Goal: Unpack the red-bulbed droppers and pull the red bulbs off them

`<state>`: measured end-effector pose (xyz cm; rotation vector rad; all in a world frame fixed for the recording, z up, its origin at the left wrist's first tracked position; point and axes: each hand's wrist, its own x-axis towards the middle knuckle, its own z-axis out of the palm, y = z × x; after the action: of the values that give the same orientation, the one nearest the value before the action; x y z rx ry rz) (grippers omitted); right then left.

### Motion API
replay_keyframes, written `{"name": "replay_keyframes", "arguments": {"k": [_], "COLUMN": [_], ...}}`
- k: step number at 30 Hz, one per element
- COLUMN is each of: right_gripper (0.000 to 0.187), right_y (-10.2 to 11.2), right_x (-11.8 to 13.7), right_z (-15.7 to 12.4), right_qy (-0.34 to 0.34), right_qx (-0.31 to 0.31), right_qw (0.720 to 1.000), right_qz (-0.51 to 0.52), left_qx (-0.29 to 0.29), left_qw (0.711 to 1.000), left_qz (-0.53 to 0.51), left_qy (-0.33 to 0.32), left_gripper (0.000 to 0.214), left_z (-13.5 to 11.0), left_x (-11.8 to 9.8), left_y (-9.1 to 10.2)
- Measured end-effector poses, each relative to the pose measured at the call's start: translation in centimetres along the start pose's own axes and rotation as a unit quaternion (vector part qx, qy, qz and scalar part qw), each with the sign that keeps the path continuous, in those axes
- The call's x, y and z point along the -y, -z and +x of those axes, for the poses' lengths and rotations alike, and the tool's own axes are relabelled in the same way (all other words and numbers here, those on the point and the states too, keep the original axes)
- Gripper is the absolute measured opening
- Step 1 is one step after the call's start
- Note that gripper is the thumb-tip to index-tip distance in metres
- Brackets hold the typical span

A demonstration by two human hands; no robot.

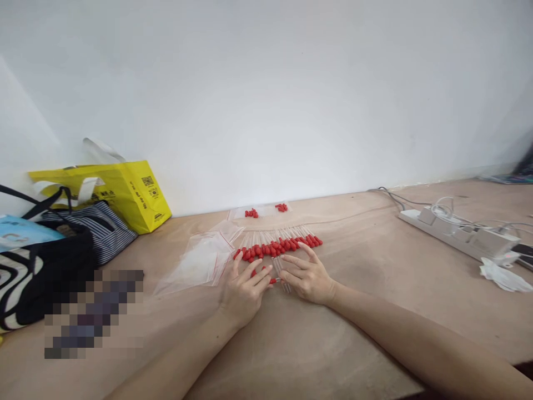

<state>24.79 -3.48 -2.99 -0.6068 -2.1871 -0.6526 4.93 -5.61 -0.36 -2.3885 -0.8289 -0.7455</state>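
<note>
Bulb (272,281), red, between the two hands, low over the desk (325,355). Left hand (246,289): fingertips clamped on it. Right hand (307,278): thumb and fingertip pinched on a clear tube (278,279), its end at the bulb; whether fitted in, cannot tell. Loose tubes (287,288) under the right fingertips; more red shows between the left fingers. Just beyond both hands, a row of droppers (272,248), red ends nearest, clear stems pointing away. Left of the left hand, clear bags (199,264), overlapping. Past the row, a packet (266,213) with two red clusters. Well left of the left hand: yellow bag (145,194), striped bag (109,232), black bag (69,272). Well right of the right hand: power strip (449,238) with plugs and cables, crumpled tissue (506,276) just beside.
</note>
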Motion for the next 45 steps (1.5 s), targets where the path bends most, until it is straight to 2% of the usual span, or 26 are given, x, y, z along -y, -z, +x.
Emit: {"name": "replay_keyframes", "arguments": {"k": [8,16,21,26,29,32,35,38,42,45], "right_gripper": [0.014,0.012,0.011,0.012,0.015,0.016,0.017,0.022,0.018,0.015], "right_y": [0.1,-0.1,-0.4,-0.1,0.4,0.5,0.4,0.3,0.5,0.4], "right_x": [0.1,0.0,-0.1,-0.1,-0.5,-1.0,-1.2,-0.9,-0.6,-0.6], "right_z": [0.1,0.0,0.0,0.2,0.1,0.1,0.5,1.0,1.6,1.9], "right_qy": [0.005,0.007,0.013,0.007,-0.022,-0.107,-0.2,-0.276,-0.357,-0.403], "right_qx": [-0.014,-0.021,-0.045,-0.05,-0.06,-0.07,-0.03,0.066,0.218,0.269], "right_qw": [1.0,1.0,0.999,0.999,0.998,0.992,0.979,0.959,0.906,0.867], "right_qz": [0.005,0.005,0.003,0.004,0.013,0.014,-0.01,-0.003,0.066,0.113], "left_qx": [-0.034,-0.044,-0.08,-0.077,-0.08,-0.08,-0.038,0.021,0.098,0.146], "left_qw": [0.999,0.999,0.996,0.997,0.996,0.99,0.979,0.958,0.907,0.869], "left_qz": [-0.004,-0.013,-0.026,-0.021,-0.006,0.015,-0.022,-0.082,-0.117,-0.137], "left_qy": [-0.003,0.004,0.017,0.02,0.042,0.115,0.199,0.276,0.393,0.453], "left_gripper": [0.022,0.025,0.026,0.029,0.029,0.023,0.026,0.031,0.027,0.027], "left_z": [-0.1,-0.2,-0.3,-0.2,-0.2,-0.3,-0.4,-0.3,-0.3,-0.5], "left_x": [-0.2,-0.3,-0.5,-0.3,0.5,1.4,2.1,2.9,4.5,5.2], "left_y": [0.1,0.1,-0.1,0.1,0.5,0.7,0.8,0.9,1.4,1.4]}}
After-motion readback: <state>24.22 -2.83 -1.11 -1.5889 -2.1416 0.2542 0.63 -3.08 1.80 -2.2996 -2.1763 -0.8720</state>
